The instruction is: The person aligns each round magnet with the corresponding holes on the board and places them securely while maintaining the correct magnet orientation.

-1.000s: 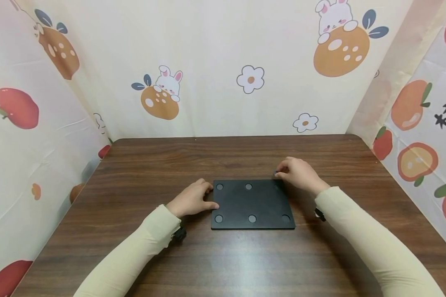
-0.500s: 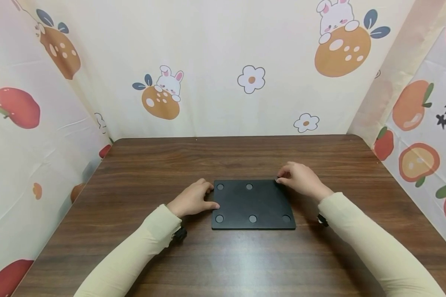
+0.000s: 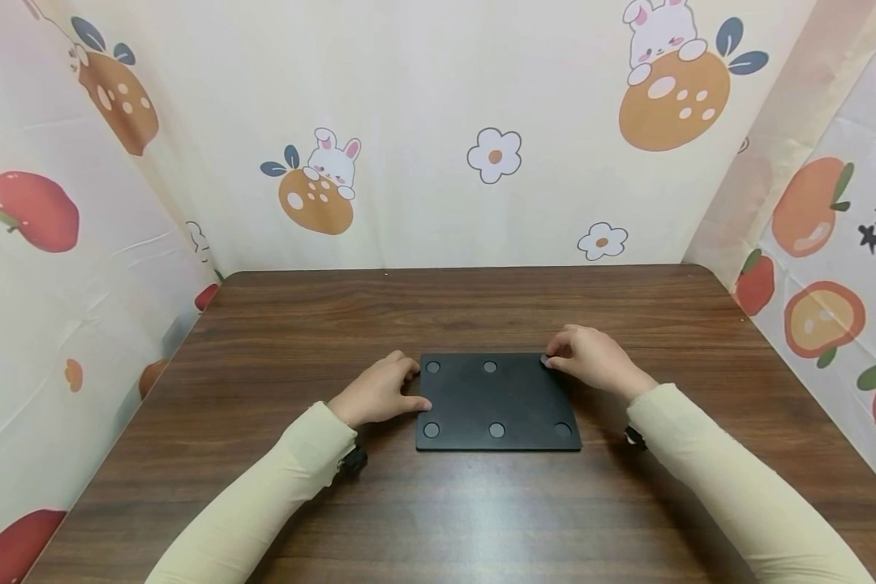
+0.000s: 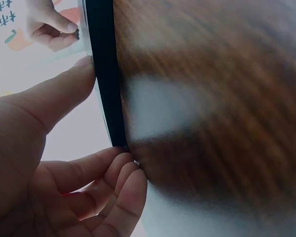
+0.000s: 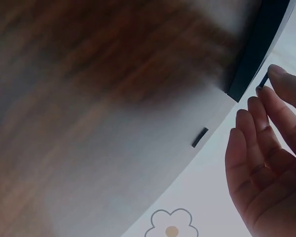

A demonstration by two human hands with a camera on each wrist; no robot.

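A flat black rectangular board (image 3: 496, 405) lies on the table, with several round marks near its long edges. At its left edge, my left hand (image 3: 380, 391) holds the board, thumb at the rim and curled fingertips near the back corner. Above the back right corner, my right hand (image 3: 591, 357) pinches a small thin dark disc (image 5: 263, 80) between thumb and index finger. The other right fingers are loosely bent and hold nothing. In the head view the disc overlaps the board's corner and the thumb covers part of it. The front right round mark (image 3: 563, 430) looks darker than the others.
The wood-grain table (image 3: 321, 308) reaches back to a printed curtain (image 3: 409, 122); more printed cloth (image 3: 818, 243) hangs at both sides. Its glossy top reflects light. A short dark mark (image 5: 200, 137) shows on the shiny surface in the right wrist view.
My right hand has come slightly towards me and lower, bringing the small disc from behind the board to over its back right corner. The left hand and board stay in place.
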